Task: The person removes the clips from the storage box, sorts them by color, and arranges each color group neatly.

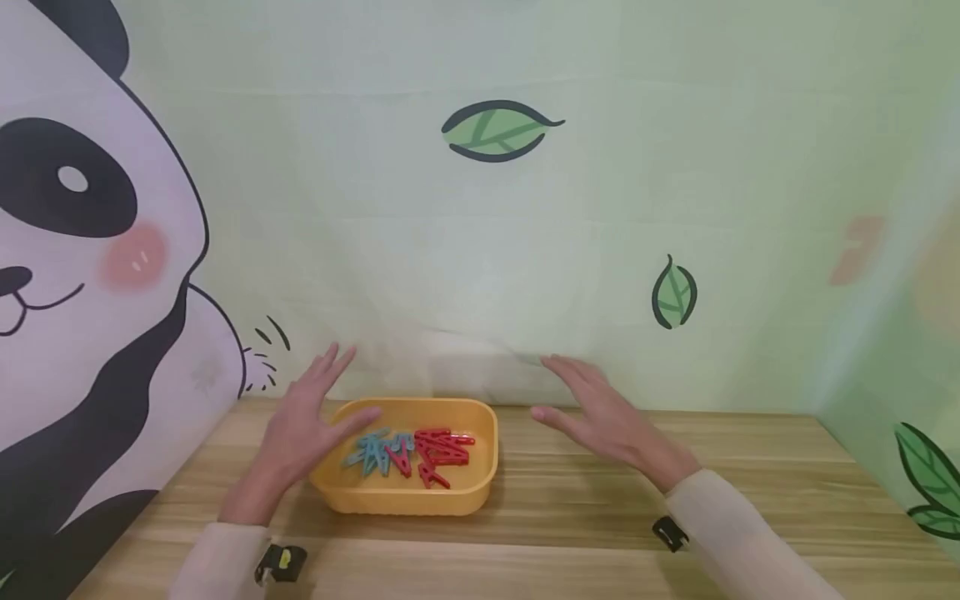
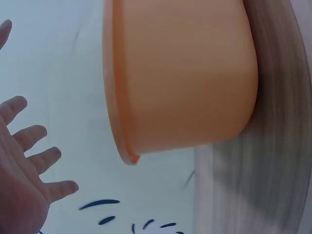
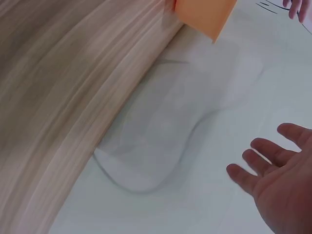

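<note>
In the lower middle of the head view, a shallow yellow-orange tub with rounded corners, probably plastic [image 1: 408, 502], stands on the pale wood-grain worktop [image 1: 577, 512]. Inside lie small light-blue A-shaped clips [image 1: 375, 457] toward the left and small glossy red A-shaped clips [image 1: 444, 452] toward the right, one red clip lying among the blue.

The left hand [image 1: 302, 427], lower left of centre, holds nothing, its fingers spread; its thumb overlaps the tub's left side, yet the left wrist view shows the hand apart from the wall. The right hand [image 1: 602, 419], right of centre, is likewise spread and bare, well apart from the tub.

Any reach inside would go best from above the rim, with the other hand steadying a side wall. The overlapping clips could snag, so a narrow fingertip pinch on a single clip, lifted slowly, seems safest; the red one nearest the tub's front looks easiest to isolate.
</note>
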The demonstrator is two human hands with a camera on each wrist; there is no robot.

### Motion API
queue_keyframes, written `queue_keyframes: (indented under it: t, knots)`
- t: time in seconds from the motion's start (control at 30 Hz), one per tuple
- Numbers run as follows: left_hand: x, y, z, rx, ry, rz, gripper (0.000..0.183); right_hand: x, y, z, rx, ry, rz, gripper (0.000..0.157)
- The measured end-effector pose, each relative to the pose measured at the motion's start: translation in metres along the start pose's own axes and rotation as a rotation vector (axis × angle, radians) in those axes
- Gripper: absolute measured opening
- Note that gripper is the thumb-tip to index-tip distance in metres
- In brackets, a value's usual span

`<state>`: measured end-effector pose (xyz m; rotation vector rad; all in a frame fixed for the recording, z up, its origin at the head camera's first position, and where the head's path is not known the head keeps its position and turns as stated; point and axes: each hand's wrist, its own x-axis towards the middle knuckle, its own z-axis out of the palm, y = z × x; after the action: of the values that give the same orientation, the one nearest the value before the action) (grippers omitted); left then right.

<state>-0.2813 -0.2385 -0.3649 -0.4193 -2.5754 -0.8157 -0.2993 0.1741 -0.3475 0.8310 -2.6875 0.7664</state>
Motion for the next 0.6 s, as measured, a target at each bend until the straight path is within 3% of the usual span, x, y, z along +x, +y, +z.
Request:
queue_keyframes:
  t: [0.17,0.6]
  knots:
    - [-0.002,-0.011,-0.004,-0.147,-0.018,-0.09,0.092,0.007,-0.006,0.003,0.069,-0.031,-0.008,0.08]
    - [-0.011,-0.037,0.0,-0.318,0.001,-0.205,0.079,0.028,-0.018,0.016,0.169,-0.082,0.0,0.073]
